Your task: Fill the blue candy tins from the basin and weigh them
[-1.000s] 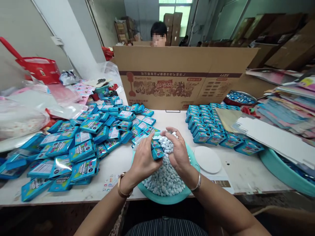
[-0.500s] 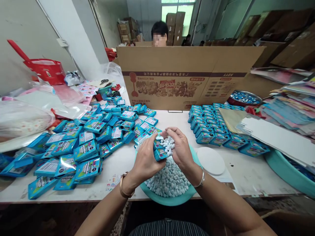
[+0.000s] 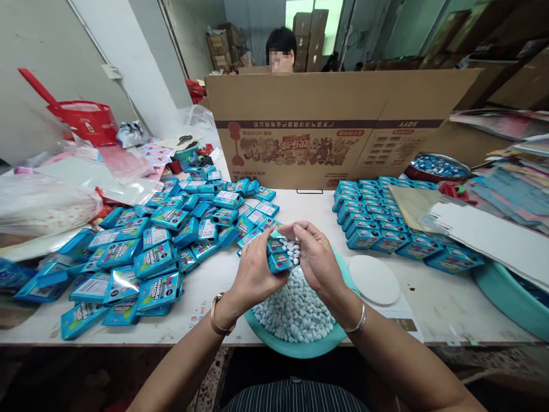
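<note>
My left hand [image 3: 257, 263] is wrapped round a small blue candy box [image 3: 279, 262], tilted over a teal basin [image 3: 295, 349]. My right hand [image 3: 319, 257] is cupped against the open side of the box, its fingers closed round a small heap of pale blue candies [image 3: 291, 249]. These candies lie between the palm and the box. Below both hands, the basin holds a mound of the same loose candies [image 3: 295, 315]. How many candies sit inside the box is hidden by my fingers.
Blue candy boxes [image 3: 158, 257] lie in a loose pile on the left. Upright boxes [image 3: 377, 217] stand in rows on the right, near a white round lid [image 3: 374, 279]. A large cardboard carton [image 3: 334, 97] stands across the back, with a person [image 3: 281, 48] behind it.
My right hand has tipped closer to the box, and the candies at its opening look fewer. The whole view has shifted slightly.
</note>
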Available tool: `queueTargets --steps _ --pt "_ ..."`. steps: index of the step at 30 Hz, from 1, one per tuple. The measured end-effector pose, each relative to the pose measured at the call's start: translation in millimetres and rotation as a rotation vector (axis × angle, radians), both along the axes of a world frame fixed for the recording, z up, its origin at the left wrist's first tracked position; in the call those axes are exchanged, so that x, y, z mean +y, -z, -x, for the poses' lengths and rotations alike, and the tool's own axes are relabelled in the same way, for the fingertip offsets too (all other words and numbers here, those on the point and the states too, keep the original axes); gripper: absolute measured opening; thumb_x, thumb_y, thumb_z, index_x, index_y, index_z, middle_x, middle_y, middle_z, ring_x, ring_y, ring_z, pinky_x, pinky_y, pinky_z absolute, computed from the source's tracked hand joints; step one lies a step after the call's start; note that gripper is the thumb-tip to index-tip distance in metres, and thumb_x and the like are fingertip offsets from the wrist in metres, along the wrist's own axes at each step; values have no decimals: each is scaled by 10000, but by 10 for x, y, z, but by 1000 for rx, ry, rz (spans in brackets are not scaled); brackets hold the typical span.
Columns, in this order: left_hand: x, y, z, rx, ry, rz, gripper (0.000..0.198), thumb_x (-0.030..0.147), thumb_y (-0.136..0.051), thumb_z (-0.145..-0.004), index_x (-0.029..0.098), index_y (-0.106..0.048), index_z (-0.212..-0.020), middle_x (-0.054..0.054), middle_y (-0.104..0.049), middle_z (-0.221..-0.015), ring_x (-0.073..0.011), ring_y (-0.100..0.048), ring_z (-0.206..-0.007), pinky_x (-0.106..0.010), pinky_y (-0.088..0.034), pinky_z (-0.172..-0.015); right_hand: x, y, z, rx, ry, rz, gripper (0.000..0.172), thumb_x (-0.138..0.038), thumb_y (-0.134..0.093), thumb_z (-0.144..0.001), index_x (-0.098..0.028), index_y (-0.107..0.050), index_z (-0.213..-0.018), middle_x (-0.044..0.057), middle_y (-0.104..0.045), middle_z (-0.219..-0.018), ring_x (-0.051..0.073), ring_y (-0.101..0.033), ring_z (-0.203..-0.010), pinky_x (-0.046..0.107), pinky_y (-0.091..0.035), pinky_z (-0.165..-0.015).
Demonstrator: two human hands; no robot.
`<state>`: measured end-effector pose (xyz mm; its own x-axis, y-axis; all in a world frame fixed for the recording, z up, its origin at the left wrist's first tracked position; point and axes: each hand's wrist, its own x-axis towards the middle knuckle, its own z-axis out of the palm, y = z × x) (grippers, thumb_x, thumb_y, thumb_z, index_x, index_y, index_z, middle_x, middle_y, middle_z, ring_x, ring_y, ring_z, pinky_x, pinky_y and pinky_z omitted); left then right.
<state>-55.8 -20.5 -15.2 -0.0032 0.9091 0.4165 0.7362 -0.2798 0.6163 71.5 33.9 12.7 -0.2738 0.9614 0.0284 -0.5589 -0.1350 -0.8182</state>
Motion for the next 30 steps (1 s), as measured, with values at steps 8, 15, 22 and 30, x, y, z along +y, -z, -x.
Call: queueTargets --steps 8,15,22,30 --pt "-31 8 38 -108 67 22 888 235 -756 -669 191 -328 -1446 -167 -510 -1420 -352 -497 -1327 -551 -419 -1105 34 -29 -68 26 9 1 220 -432 -811 -719 -233 -718 -737 6 -737 -850 175 -666 -920 330 -481 -987" --pt "-57 63 88 -337 69 74 878 266 -794 -665 204 -359 -1425 -141 -527 -1390 -324 -560 -1255 -514 -467 -1080 93 4 -123 138 59 83 237 -437 -807 -735 -232 -690 -754 -4 -708 -808 164 -673 -889 343 -518 -956" --pt "-210 101 251 -554 62 76 919 350 -838 -655 225 -355 -1426 -125 -557 -1313 -267 -652 -1089 -440 -574 -957 141 514 -620 -606 93 -252 250 -487 -649 -870 -244 -701 -850 39 -699 -882 232 -646 -926 449 -498 -966" --pt "-230 286 175 -569 10 -13 917 540 -795 -685 239 -335 -1418 -127 -551 -1294 -291 -640 -1125 -464 -564 -993 -148 1039 -679 -1495 -216 -933 756 -556 -647 -852 -252 -421 -1507 212 -478 -1484 409 -464 -1314 601 -443 -1003"
